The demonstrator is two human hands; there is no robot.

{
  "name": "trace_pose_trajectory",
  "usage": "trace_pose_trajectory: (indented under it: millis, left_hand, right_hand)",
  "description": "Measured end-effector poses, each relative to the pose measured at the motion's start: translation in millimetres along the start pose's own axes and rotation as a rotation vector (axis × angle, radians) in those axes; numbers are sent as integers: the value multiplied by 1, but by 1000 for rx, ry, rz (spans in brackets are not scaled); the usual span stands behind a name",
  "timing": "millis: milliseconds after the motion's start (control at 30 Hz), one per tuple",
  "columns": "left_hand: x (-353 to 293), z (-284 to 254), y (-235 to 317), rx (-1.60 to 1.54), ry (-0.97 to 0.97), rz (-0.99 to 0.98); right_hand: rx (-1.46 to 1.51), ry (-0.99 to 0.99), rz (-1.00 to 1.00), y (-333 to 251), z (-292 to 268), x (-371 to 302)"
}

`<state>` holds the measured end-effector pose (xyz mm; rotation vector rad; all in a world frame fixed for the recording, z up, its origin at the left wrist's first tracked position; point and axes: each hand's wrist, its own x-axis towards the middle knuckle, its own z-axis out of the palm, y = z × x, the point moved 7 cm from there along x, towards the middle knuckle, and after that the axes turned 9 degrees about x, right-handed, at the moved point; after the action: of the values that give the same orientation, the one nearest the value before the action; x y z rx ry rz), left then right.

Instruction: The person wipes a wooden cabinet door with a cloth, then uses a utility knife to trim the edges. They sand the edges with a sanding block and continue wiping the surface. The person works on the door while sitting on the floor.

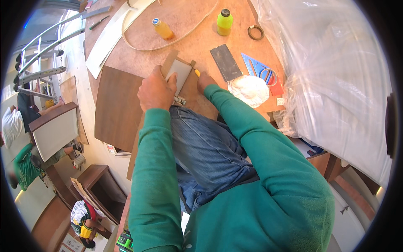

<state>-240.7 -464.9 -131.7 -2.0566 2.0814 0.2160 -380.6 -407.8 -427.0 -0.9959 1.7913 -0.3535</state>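
My left hand (157, 90) is closed on the edge of a small brown wooden panel (170, 61) with a pale grey face, its thumb resting along the near side. A metal hinge (179, 100) sits at the panel's near end, just right of that hand. My right hand (205, 80) is closed around a tool with a yellow handle (197, 72). The tool's dark end meets the panel's far right corner; its exact kind is hard to make out. Under and beside the panel lies brown wood (191, 90), close to my jeans.
A larger brown board (117, 109) lies left. On the table (193, 38) are an amber bottle (163, 29), a green bottle (225, 23), a tape roll (255, 32), a dark block (226, 63), a blue set square (254, 66) and a white cloth (248, 91). Plastic sheeting (327, 84) hangs right. People work at left.
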Motion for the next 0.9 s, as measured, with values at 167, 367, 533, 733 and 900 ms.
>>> trace_pose_trajectory:
  millis: [167,367,533,733,900]
  left_hand:
    - [0,-3,-2,-8,-6,-15]
    - [2,-4,-3,-50,-7,7]
    - [4,-7,-2,-22,-13,-1]
    - [-3,-7,-2,27,-48,7]
    - [-1,-6,2,3,-36,16]
  right_hand:
    - [-30,-39,85,-8,-4,-4]
    - [-33,-49,138,10,-3,-18]
    - [-37,-58,164,9,-8,-33]
    - [15,-49,130,25,-14,-51]
    - [70,24,29,15,-1,-6]
